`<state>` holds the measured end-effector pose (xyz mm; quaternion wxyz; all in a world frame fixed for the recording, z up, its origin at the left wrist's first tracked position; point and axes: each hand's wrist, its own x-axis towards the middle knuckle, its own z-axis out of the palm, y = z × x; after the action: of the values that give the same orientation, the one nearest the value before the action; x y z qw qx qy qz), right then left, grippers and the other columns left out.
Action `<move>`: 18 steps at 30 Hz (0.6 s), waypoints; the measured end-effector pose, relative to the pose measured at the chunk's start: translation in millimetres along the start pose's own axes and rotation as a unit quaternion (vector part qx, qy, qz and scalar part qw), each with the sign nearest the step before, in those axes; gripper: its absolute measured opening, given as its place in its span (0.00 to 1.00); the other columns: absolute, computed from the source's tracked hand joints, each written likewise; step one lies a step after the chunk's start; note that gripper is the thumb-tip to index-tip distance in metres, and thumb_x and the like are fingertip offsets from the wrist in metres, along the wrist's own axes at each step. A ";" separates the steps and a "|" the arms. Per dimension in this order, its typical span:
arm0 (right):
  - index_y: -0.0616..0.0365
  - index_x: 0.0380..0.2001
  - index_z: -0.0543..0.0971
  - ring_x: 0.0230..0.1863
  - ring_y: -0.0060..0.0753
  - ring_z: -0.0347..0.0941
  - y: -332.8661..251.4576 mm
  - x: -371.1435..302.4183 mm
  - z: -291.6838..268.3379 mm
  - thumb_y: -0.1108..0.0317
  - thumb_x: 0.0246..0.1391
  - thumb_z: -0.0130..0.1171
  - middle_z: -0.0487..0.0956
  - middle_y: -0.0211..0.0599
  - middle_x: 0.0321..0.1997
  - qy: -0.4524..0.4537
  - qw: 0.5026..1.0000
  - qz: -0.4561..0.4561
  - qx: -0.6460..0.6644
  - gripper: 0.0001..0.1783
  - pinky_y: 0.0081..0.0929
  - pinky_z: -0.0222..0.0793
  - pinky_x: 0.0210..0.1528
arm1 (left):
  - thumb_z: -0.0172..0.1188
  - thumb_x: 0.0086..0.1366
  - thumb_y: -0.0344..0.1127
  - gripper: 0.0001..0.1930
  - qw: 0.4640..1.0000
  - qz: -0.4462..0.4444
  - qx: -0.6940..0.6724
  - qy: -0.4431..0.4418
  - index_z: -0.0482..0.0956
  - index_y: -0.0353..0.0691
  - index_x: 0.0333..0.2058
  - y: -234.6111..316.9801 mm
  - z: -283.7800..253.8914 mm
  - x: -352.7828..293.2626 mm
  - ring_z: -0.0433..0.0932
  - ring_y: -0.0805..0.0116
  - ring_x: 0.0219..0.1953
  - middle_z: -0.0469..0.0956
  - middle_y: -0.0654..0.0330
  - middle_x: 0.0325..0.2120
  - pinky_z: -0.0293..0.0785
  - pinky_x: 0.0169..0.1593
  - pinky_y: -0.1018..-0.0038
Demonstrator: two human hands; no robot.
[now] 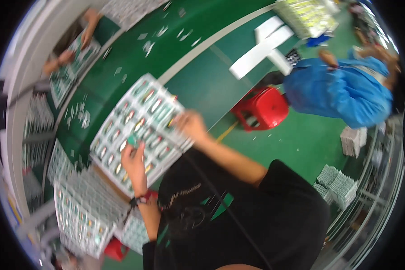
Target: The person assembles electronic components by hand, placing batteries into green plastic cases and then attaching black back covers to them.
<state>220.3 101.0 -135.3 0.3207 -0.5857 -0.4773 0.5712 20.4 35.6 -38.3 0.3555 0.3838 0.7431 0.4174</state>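
A white tray (pixel 113 120) with rows of small compartments lies tilted across the green table in front of me. Many compartments hold slim oval pieces in white, red, yellow and green, too small to name. My left hand (pixel 135 164) is over the tray's near part, fingers drawn together at a small green piece (pixel 132 141) whose kind I cannot make out. At the tray's right edge is my right hand (pixel 191 127), blurred, its fingers bunched over the compartments. What is in those fingers, if anything, is hidden.
Stacked filled trays (pixel 78 211) stand at my lower left. White scraps (pixel 149 46) litter the green surface beyond. A red stool (pixel 267 108) and a person in blue (pixel 337 90) are on the right. Another person's hands (pixel 67 57) work over trays at the upper left.
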 end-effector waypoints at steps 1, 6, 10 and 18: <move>0.62 0.29 0.78 0.28 0.49 0.72 -3.0 10.6 -13.0 0.67 0.48 0.58 0.73 0.50 0.24 0.134 0.960 -0.197 -0.144 0.08 0.39 0.68 0.33 | 0.62 0.58 0.30 0.08 0.999 0.018 -0.033 0.004 0.78 0.32 0.33 4.7 -5.0 -2.6 0.72 0.74 0.32 0.71 0.61 0.33 0.70 0.31 0.77; 0.58 0.34 0.79 0.37 0.47 0.71 23.6 68.8 -43.3 0.67 0.44 0.61 0.75 0.43 0.33 0.138 0.932 -0.146 -0.301 0.11 0.38 0.67 0.41 | 0.62 0.57 0.28 0.07 0.994 -0.079 -0.080 0.015 0.78 0.33 0.34 -21.0 -27.2 -18.0 0.75 0.73 0.35 0.76 0.59 0.35 0.71 0.42 0.76; 0.56 0.34 0.79 0.39 0.42 0.70 52.0 100.9 -46.6 0.67 0.43 0.62 0.75 0.37 0.34 0.156 0.878 -0.209 -0.401 0.12 0.37 0.67 0.42 | 0.62 0.57 0.26 0.11 0.973 -0.128 -0.194 0.012 0.73 0.34 0.39 -29.3 -28.4 -38.8 0.76 0.69 0.36 0.78 0.57 0.33 0.72 0.43 0.73; 0.48 0.32 0.82 0.44 0.36 0.62 48.7 133.4 -31.7 0.56 0.40 0.66 0.71 0.29 0.36 0.025 0.859 -0.319 -0.400 0.15 0.34 0.57 0.45 | 0.55 0.60 0.31 0.22 0.921 -0.205 -0.327 0.052 0.64 0.39 0.53 -18.1 -25.3 -56.9 0.73 0.65 0.41 0.72 0.60 0.39 0.74 0.41 0.67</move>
<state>246.2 213.3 -224.1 0.2351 -0.4935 -0.8171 0.1829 19.7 -29.0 -32.5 0.4994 0.0637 0.6453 0.5746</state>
